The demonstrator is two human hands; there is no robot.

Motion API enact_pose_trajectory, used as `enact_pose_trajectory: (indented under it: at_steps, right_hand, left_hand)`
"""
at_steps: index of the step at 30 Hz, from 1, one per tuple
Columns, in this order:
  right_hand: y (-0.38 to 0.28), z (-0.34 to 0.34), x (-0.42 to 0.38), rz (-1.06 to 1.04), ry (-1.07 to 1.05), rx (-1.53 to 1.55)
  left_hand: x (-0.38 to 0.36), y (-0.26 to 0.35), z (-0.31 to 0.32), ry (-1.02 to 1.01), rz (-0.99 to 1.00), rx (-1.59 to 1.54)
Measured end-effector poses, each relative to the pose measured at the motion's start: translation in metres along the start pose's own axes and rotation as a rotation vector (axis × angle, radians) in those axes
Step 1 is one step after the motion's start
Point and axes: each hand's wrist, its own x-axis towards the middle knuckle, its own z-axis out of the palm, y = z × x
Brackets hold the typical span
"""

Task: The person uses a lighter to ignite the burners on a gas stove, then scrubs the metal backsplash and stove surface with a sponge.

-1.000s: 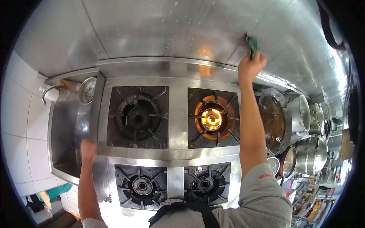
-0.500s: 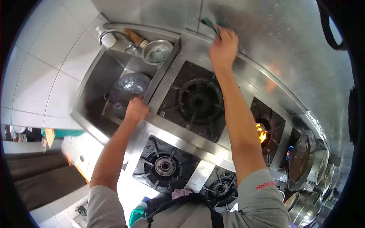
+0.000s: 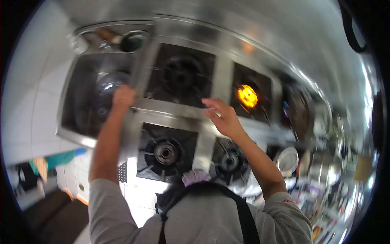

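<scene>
A dark wok (image 3: 113,83) lies in the steel sink (image 3: 65,110) at the left. My left hand (image 3: 124,96) is closed at its near right edge, and the exact grip is blurred. My right hand (image 3: 221,118) hovers over the steel strip in front of the back burners, with fingers apart and nothing visible in it. Closest to it is the unlit back burner (image 3: 181,73). A metal bowl (image 3: 134,41) stands on the ledge behind the sink, its inside dark green and smeared by motion.
A flame burns on the back right burner (image 3: 248,96). Two front burners, one at the left (image 3: 166,153) and another at the right (image 3: 229,161), are unlit. A large dark pan (image 3: 300,110) and a stockpot (image 3: 325,168) stand at the right. A pinkish cloth (image 3: 196,177) lies at the front edge.
My right hand has come down from the back wall toward me, and the green scrubbing pad is gone from it. My left hand stays at the wok. The whole view has shifted.
</scene>
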Motion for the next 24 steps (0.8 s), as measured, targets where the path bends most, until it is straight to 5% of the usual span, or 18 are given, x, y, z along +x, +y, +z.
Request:
enact_pose_trajectory:
  at_steps: [2, 3, 5, 9, 11, 15, 17, 19, 24]
  right_hand:
    - [-0.004, -0.037, -0.106, 0.253, 0.135, 0.128]
    - [-0.008, -0.055, -0.153, 0.327, 0.196, 0.165]
    - [-0.035, -0.088, -0.223, 0.323, 0.312, 0.095]
    - [-0.069, -0.120, -0.335, 0.344, 0.608, 0.264]
    - [-0.062, -0.118, -0.378, 0.344, 0.690, 0.313]
    - [-0.022, -0.097, -0.441, 0.496, 0.692, 0.323]
    - [-0.008, -0.075, -0.452, 0.506, 0.729, 0.473]
    - [-0.004, -0.060, -0.452, 0.504, 0.659, 0.487]
    - [-0.004, -0.040, -0.424, 0.300, 0.404, 0.321]
  left_hand:
    - [0.013, -0.011, 0.023, 0.055, 0.082, 0.043]
    - [0.021, -0.010, 0.015, -0.062, -0.153, -0.147]
    - [-0.042, 0.030, -0.059, 0.503, -0.388, -0.347]
    - [-0.083, 0.067, -0.072, 0.588, -0.110, -0.260]
    - [-0.125, 0.104, -0.082, 0.771, 0.124, -0.497]
    - [-0.235, 0.181, -0.069, 0.752, 0.282, -0.660]
    - [-0.295, 0.212, -0.065, 0.507, 0.254, -0.702]
    - [-0.333, 0.243, -0.045, 0.559, 0.406, -0.817]
    - [-0.393, 0.316, 0.025, 0.072, 0.354, -0.678]
